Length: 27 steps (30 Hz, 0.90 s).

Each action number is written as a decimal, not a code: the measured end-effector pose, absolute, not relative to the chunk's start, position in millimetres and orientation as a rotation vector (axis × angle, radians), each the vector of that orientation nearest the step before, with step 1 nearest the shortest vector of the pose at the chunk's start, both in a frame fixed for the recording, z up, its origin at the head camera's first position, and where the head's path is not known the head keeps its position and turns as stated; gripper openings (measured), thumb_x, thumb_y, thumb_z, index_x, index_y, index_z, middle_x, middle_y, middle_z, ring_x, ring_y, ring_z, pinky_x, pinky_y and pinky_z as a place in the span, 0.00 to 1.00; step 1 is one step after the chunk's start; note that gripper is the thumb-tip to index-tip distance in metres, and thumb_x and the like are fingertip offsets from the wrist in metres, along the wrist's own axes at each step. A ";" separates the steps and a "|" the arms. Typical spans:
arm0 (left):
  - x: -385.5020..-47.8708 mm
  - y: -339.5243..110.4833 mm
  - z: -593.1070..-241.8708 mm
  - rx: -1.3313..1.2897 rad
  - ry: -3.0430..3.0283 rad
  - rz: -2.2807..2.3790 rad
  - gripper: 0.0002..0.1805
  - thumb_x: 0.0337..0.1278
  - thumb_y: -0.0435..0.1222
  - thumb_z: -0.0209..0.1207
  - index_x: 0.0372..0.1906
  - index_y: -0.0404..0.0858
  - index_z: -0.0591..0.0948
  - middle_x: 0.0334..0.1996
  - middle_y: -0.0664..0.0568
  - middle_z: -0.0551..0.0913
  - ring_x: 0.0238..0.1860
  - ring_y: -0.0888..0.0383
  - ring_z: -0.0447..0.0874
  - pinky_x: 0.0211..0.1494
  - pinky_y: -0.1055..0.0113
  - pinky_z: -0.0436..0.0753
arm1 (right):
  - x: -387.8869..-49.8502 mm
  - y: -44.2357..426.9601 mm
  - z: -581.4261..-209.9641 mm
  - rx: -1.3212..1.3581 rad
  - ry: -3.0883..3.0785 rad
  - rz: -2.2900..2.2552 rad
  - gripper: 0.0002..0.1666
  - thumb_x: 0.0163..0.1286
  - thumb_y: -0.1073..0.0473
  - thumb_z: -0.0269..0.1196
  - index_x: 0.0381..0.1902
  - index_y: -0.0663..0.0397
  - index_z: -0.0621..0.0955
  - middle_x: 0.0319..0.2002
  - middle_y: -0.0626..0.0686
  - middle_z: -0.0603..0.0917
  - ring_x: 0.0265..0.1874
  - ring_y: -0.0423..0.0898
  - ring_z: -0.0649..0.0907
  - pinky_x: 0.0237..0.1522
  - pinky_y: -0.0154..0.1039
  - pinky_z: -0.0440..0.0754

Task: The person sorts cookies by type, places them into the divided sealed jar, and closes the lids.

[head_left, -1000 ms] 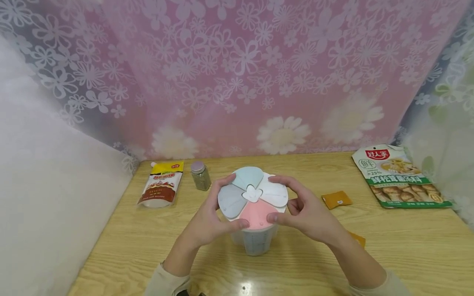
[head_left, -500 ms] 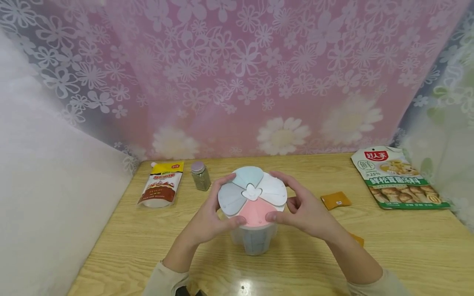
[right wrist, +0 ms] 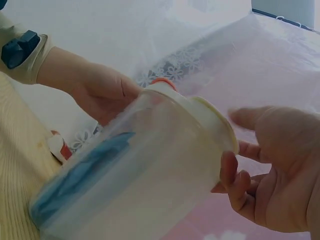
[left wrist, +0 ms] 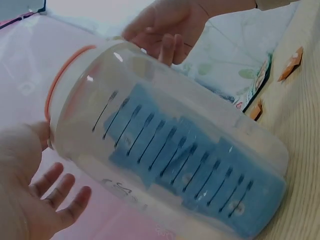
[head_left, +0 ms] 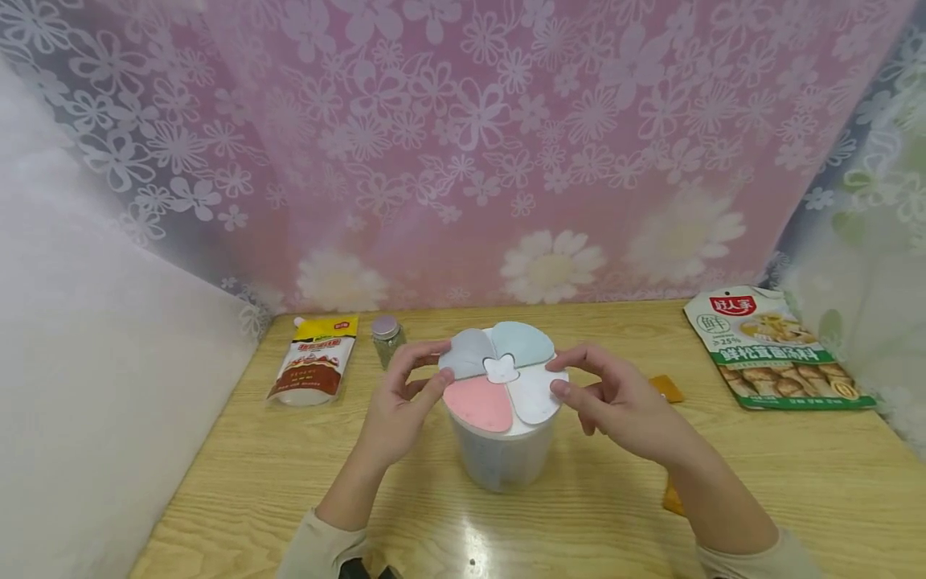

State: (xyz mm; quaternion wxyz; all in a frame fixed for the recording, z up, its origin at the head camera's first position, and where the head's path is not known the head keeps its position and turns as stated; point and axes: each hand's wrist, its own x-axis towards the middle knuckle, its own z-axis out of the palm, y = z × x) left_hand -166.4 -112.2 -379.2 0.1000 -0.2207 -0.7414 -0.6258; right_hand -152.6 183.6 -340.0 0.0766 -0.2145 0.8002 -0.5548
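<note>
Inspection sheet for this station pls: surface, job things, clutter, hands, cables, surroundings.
Surface: pale wood-grain tabletop, glare spot showing.
Job things: round translucent plastic container, upright; blue contents visible through its wall; round lid with grey, pale-green, white and pink petals on top.
Clutter: yellow-white-brown plastic pouch and small glass jar with mauve cap, left; two flat orange packets and green-and-white printed bag, right.
Hands: left hand holds the lid's edge; right hand touches the opposite edge, grip unclear.
Cables: none certain; thin dark line, upper right of right wrist view, unidentified.
Surroundings: pink floral curtain behind; whitish sheet left.
</note>
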 end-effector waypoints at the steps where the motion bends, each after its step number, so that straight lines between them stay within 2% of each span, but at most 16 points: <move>1: -166.4 -112.0 -378.6 -0.613 -2.164 -1.845 0.15 0.69 0.33 0.58 0.58 0.42 0.80 0.58 0.49 0.75 0.59 0.56 0.74 0.57 0.60 0.82 | -152.5 183.8 -339.9 -0.661 2.407 -1.650 0.17 0.75 0.55 0.59 0.60 0.44 0.75 0.44 0.57 0.77 0.17 0.48 0.75 0.22 0.38 0.74; 4: -165.4 -112.2 -377.5 -0.580 -2.113 -1.846 0.10 0.71 0.33 0.56 0.51 0.37 0.83 0.54 0.47 0.78 0.54 0.59 0.77 0.51 0.69 0.82 | -153.5 183.2 -341.8 -0.718 2.400 -1.638 0.24 0.76 0.56 0.58 0.68 0.39 0.71 0.45 0.58 0.75 0.18 0.48 0.73 0.22 0.38 0.72; 5: -165.0 -112.5 -377.4 -0.605 -2.112 -1.832 0.11 0.72 0.33 0.54 0.51 0.36 0.84 0.54 0.45 0.79 0.55 0.58 0.77 0.52 0.70 0.81 | -154.1 183.0 -343.0 -0.744 2.392 -1.641 0.27 0.76 0.58 0.57 0.71 0.38 0.69 0.52 0.58 0.75 0.19 0.48 0.74 0.23 0.37 0.73; 7: -163.2 -113.4 -376.7 -0.685 -2.142 -1.812 0.14 0.73 0.33 0.53 0.56 0.36 0.82 0.58 0.45 0.77 0.59 0.57 0.76 0.54 0.68 0.81 | -155.3 182.3 -345.4 -0.795 2.367 -1.649 0.33 0.76 0.60 0.57 0.76 0.38 0.63 0.67 0.55 0.66 0.22 0.48 0.76 0.27 0.37 0.76; 9: -160.5 -113.6 -375.8 -0.768 -2.219 -1.753 0.21 0.70 0.36 0.56 0.65 0.40 0.77 0.65 0.47 0.73 0.63 0.55 0.73 0.58 0.64 0.80 | -155.9 182.0 -347.5 -0.821 2.346 -1.648 0.36 0.76 0.61 0.58 0.77 0.37 0.61 0.70 0.53 0.65 0.24 0.46 0.79 0.28 0.37 0.77; 11: -157.5 -112.3 -374.4 -0.851 -2.309 -1.668 0.31 0.65 0.40 0.61 0.73 0.45 0.69 0.70 0.49 0.67 0.67 0.53 0.70 0.61 0.58 0.79 | -155.7 182.5 -349.0 -0.844 2.358 -1.624 0.37 0.75 0.61 0.59 0.77 0.36 0.61 0.63 0.52 0.72 0.24 0.45 0.80 0.29 0.37 0.78; 14: -153.6 -108.6 -371.7 -0.934 -2.394 -1.625 0.40 0.62 0.41 0.64 0.77 0.50 0.62 0.75 0.53 0.59 0.72 0.53 0.64 0.65 0.53 0.77 | -155.2 184.1 -349.9 -0.890 2.399 -1.590 0.38 0.73 0.62 0.61 0.76 0.37 0.62 0.54 0.51 0.73 0.25 0.44 0.79 0.27 0.36 0.77; 16: -152.0 -106.4 -370.3 -0.974 -2.396 -1.656 0.37 0.65 0.37 0.61 0.76 0.49 0.62 0.77 0.52 0.55 0.75 0.53 0.59 0.66 0.51 0.76 | -155.3 185.5 -350.0 -0.926 2.442 -1.561 0.38 0.72 0.62 0.62 0.75 0.37 0.63 0.50 0.52 0.72 0.25 0.43 0.78 0.28 0.36 0.77; 19: -150.3 -104.7 -368.8 -0.993 -2.361 -1.721 0.29 0.68 0.32 0.55 0.72 0.47 0.67 0.78 0.53 0.50 0.79 0.53 0.50 0.68 0.51 0.75 | -156.0 186.8 -350.0 -0.963 2.474 -1.546 0.37 0.70 0.63 0.64 0.73 0.38 0.65 0.55 0.51 0.70 0.27 0.43 0.78 0.28 0.35 0.77; 23: -149.4 -103.3 -369.8 -0.982 -2.346 -1.687 0.27 0.68 0.30 0.49 0.70 0.47 0.70 0.78 0.53 0.49 0.80 0.52 0.48 0.69 0.50 0.73 | -156.4 185.1 -350.3 -0.954 2.459 -1.549 0.37 0.68 0.62 0.67 0.71 0.38 0.66 0.57 0.50 0.69 0.28 0.44 0.79 0.27 0.35 0.77; 25: -149.0 -103.4 -370.9 -0.979 -2.359 -1.642 0.29 0.65 0.32 0.53 0.71 0.49 0.68 0.78 0.52 0.51 0.79 0.51 0.51 0.70 0.48 0.72 | -156.4 183.7 -350.9 -0.943 2.444 -1.559 0.39 0.66 0.61 0.68 0.71 0.37 0.67 0.57 0.50 0.68 0.27 0.43 0.77 0.25 0.34 0.75; 27: -148.8 -103.6 -371.3 -0.992 -2.370 -1.605 0.35 0.59 0.36 0.61 0.73 0.49 0.66 0.78 0.51 0.52 0.78 0.50 0.54 0.70 0.44 0.71 | -156.7 182.6 -351.1 -0.956 2.444 -1.569 0.40 0.64 0.61 0.70 0.71 0.38 0.67 0.55 0.50 0.68 0.23 0.42 0.74 0.22 0.34 0.72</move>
